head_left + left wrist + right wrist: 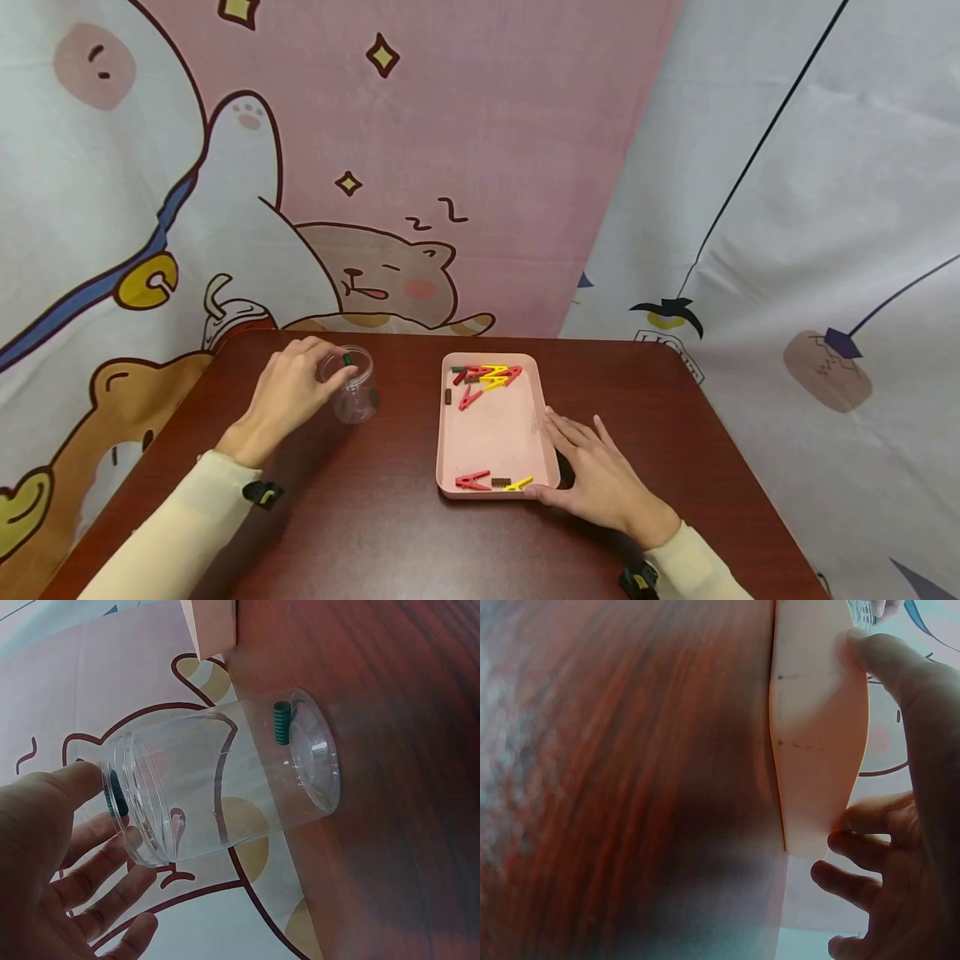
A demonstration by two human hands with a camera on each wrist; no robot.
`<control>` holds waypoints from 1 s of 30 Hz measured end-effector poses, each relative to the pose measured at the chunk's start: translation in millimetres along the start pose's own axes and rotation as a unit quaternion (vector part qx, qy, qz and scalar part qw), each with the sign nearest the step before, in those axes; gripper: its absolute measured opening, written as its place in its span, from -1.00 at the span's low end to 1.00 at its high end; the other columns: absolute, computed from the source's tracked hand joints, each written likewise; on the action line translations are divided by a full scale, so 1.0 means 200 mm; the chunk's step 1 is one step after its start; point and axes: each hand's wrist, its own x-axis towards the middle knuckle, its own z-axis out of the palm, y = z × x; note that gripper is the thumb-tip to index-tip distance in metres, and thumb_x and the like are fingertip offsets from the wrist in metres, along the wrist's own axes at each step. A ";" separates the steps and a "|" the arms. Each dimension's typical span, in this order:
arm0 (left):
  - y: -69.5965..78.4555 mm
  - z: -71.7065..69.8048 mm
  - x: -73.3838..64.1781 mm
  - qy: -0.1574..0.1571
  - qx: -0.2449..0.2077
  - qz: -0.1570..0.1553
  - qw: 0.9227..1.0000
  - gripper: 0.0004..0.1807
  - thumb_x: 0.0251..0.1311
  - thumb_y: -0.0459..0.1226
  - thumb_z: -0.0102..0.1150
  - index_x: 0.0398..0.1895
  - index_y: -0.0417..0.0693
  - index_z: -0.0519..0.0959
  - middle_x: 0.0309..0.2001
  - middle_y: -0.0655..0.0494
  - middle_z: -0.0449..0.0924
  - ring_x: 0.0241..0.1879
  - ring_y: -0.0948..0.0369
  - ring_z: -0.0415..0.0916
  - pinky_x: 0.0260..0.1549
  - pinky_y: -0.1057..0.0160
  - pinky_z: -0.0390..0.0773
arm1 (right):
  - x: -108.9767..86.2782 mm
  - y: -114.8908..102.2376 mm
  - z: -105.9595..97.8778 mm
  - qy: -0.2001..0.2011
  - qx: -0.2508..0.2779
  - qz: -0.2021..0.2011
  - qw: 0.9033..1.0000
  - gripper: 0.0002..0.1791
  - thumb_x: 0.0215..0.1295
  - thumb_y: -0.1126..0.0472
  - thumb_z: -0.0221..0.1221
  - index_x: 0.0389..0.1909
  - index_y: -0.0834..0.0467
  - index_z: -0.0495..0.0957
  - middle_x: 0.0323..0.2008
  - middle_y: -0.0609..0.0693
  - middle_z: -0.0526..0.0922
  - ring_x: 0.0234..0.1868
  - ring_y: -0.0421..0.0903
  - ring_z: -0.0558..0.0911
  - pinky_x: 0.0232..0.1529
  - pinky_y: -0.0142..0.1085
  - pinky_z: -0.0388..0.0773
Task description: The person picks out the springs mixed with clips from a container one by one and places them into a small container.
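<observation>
My left hand (288, 387) is at the mouth of a clear plastic jar (210, 780) that stands upright on the table. Its thumb and index finger pinch a small green spring (116, 793) right at the rim. Another green spring (282, 723) lies low inside the jar. My right hand (603, 479) rests along the right edge of a shallow pink tray (491, 442), with its thumb at the near right corner and its fingers fairly straight against the side. At the tray's far end lie red clips (469, 397), yellow clips (494, 382) and several small springs.
Near the tray's front edge lie a red clip (472, 481), a brown spring (501, 482) and a yellow clip (519, 483). A dark brown spring (448, 397) sits by the left wall. The brown wooden table (390, 533) ends at a patterned cloth (495, 125) behind.
</observation>
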 end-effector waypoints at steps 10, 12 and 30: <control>-0.01 -0.01 0.01 -0.009 0.000 0.000 1.000 -0.60 0.34 -0.08 0.73 0.08 -0.12 0.89 -0.03 -0.08 0.88 -0.05 -0.10 0.74 -0.12 -0.20 0.62 | 0.00 0.00 0.01 -0.001 0.003 0.002 1.000 0.37 0.29 -0.84 0.20 0.82 0.07 0.37 0.85 0.00 0.35 0.78 0.15 0.49 0.76 0.59 0.12; -0.01 -0.01 0.01 -0.007 -0.002 0.004 1.000 -0.54 0.33 -0.07 0.75 0.14 -0.13 0.88 -0.03 -0.10 0.88 -0.05 -0.11 0.76 -0.12 -0.22 0.65 | 0.00 0.00 0.01 0.001 0.004 0.000 1.000 0.36 0.29 -0.83 0.22 0.82 0.07 0.37 0.84 0.00 0.36 0.77 0.15 0.50 0.76 0.59 0.12; 0.00 -0.01 0.01 -0.010 -0.011 0.002 1.000 -0.46 0.33 -0.04 0.75 0.24 -0.12 0.84 0.02 -0.14 0.87 -0.02 -0.15 0.80 -0.10 -0.28 0.70 | 0.00 0.00 0.00 0.000 -0.001 0.003 1.000 0.36 0.29 -0.83 0.22 0.82 0.05 0.36 0.84 -0.01 0.36 0.77 0.14 0.50 0.75 0.60 0.13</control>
